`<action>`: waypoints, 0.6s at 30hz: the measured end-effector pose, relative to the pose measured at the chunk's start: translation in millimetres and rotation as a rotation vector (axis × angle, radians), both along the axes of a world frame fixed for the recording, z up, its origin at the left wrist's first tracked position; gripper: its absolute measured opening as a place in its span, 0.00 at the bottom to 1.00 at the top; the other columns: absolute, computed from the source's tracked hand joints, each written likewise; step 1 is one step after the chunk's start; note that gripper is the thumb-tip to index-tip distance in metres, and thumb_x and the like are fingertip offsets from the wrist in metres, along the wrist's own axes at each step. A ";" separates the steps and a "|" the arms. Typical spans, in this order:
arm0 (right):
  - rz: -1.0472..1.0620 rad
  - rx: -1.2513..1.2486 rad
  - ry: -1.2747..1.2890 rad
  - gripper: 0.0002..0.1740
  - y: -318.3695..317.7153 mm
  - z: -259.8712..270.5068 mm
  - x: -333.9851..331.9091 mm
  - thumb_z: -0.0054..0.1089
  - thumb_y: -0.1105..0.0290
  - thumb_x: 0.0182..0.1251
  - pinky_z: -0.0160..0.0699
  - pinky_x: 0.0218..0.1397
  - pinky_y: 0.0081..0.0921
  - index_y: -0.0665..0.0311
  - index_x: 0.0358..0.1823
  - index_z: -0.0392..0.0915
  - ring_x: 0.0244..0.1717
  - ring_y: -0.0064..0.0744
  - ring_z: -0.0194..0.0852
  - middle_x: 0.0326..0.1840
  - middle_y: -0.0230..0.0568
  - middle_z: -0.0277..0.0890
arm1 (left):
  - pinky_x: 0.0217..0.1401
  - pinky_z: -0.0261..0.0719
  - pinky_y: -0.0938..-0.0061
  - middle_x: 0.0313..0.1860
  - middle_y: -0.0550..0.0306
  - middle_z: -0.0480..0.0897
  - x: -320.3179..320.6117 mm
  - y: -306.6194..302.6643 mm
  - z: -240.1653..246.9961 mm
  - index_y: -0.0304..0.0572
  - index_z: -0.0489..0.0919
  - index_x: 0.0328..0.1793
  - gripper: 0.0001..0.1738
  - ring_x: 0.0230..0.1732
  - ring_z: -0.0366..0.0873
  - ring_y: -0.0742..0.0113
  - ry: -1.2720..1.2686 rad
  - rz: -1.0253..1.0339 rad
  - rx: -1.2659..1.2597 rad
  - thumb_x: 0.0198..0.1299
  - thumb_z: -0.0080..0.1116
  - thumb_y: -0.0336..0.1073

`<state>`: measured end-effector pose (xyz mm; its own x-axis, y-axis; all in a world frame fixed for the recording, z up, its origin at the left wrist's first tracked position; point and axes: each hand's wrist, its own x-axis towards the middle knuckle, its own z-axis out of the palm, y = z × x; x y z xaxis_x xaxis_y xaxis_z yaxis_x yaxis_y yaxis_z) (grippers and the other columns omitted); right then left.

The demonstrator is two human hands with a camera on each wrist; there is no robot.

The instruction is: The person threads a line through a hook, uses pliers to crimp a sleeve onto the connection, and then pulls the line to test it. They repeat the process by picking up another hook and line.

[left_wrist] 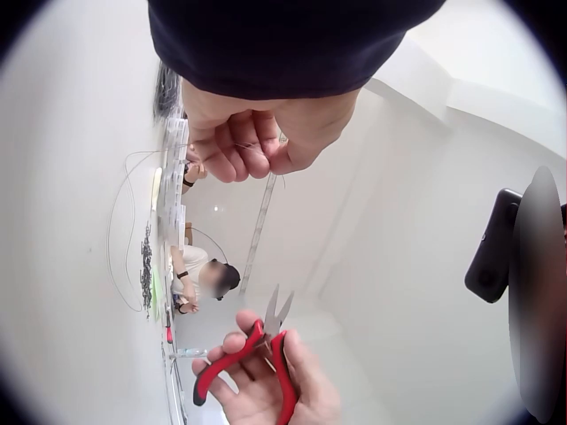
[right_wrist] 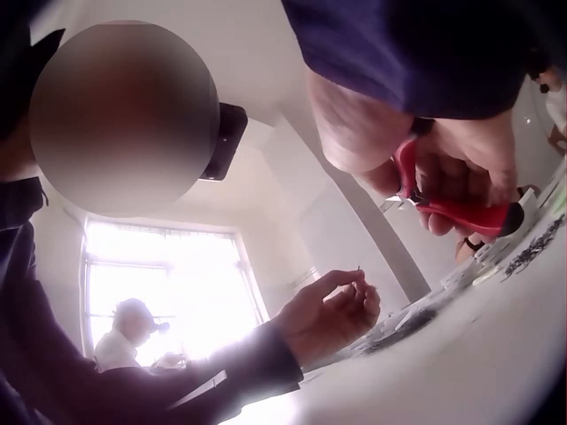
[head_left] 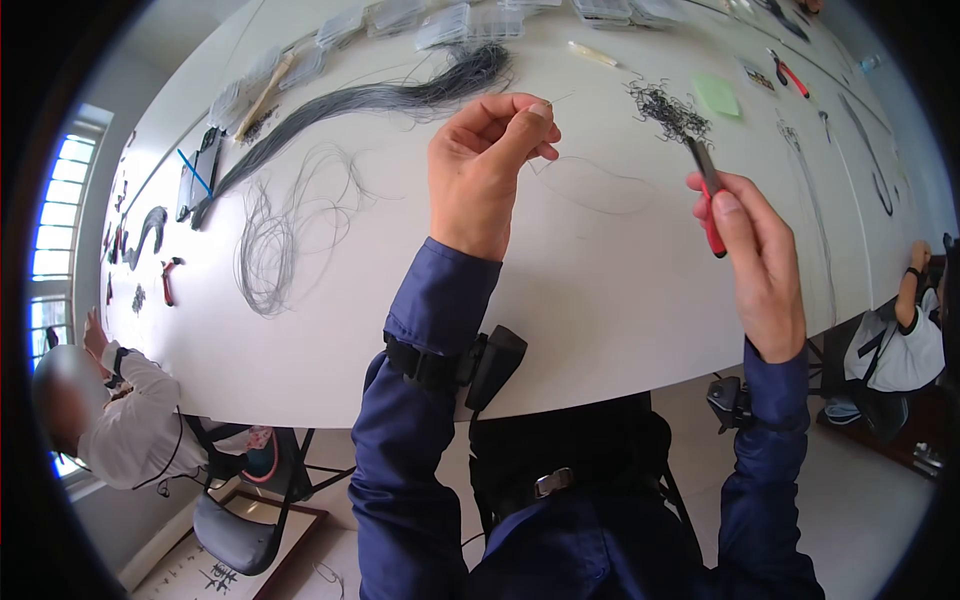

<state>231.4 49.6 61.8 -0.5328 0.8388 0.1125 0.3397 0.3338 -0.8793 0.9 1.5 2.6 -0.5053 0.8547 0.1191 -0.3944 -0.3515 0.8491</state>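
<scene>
In the head view my left hand [head_left: 475, 175] pinches a thin, light line between thumb and forefinger above the table. A short end sticks out past the fingertips, and a loose loop of the line [left_wrist: 113, 230] shows in the left wrist view. My right hand [head_left: 760, 255] holds red-handled long-nose pliers [head_left: 712, 205], whose narrow tips stand apart in the left wrist view. The tips overlap the lower edge of a pile of small dark hook-shaped pieces [head_left: 662, 108] in the head view. Whatever tiny thing the left fingertips may cover is hidden.
A long grey hank of strands [head_left: 390, 100] and a loose coil [head_left: 268, 255] lie to the left. Clear plastic boxes [head_left: 443, 27] line the far side. A green note [head_left: 717, 95] and other red-handled pliers [head_left: 793, 78] lie right. People sit at both sides.
</scene>
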 end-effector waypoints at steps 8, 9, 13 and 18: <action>0.015 0.178 0.030 0.19 -5.0 -32.4 -60.9 0.54 0.60 0.75 0.75 0.54 0.36 0.73 0.51 0.76 0.47 0.47 0.76 0.45 0.52 0.79 | 0.46 0.80 0.71 0.36 0.55 0.82 3.3 -1.5 -1.4 0.32 0.82 0.43 0.05 0.38 0.82 0.68 0.037 -0.012 -0.033 0.66 0.62 0.29; 0.015 0.179 0.035 0.19 -5.3 -33.7 -63.7 0.54 0.60 0.75 0.75 0.54 0.36 0.73 0.51 0.76 0.47 0.47 0.76 0.45 0.52 0.79 | 0.46 0.80 0.72 0.36 0.55 0.82 3.8 -1.3 -0.9 0.32 0.81 0.43 0.06 0.38 0.82 0.68 0.035 -0.012 -0.035 0.66 0.62 0.29; 0.002 0.161 0.013 0.19 -6.6 -33.2 -69.2 0.55 0.60 0.75 0.76 0.51 0.36 0.73 0.50 0.76 0.45 0.45 0.78 0.43 0.52 0.79 | 0.45 0.80 0.72 0.37 0.55 0.82 4.2 -1.7 -0.8 0.31 0.81 0.44 0.06 0.39 0.82 0.68 0.037 -0.032 -0.054 0.66 0.62 0.29; 0.003 0.098 0.017 0.17 -9.5 -28.1 -71.6 0.55 0.62 0.75 0.78 0.43 0.32 0.73 0.48 0.76 0.35 0.39 0.80 0.35 0.49 0.80 | 0.45 0.80 0.72 0.38 0.56 0.82 4.5 -1.8 -0.8 0.30 0.80 0.45 0.07 0.39 0.82 0.68 0.036 -0.052 -0.050 0.66 0.62 0.29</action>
<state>159.8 40.1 33.7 -0.5325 0.8218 0.2029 0.3236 0.4191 -0.8483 5.5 -0.3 1.8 -0.4565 0.8848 0.0930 -0.3799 -0.2884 0.8789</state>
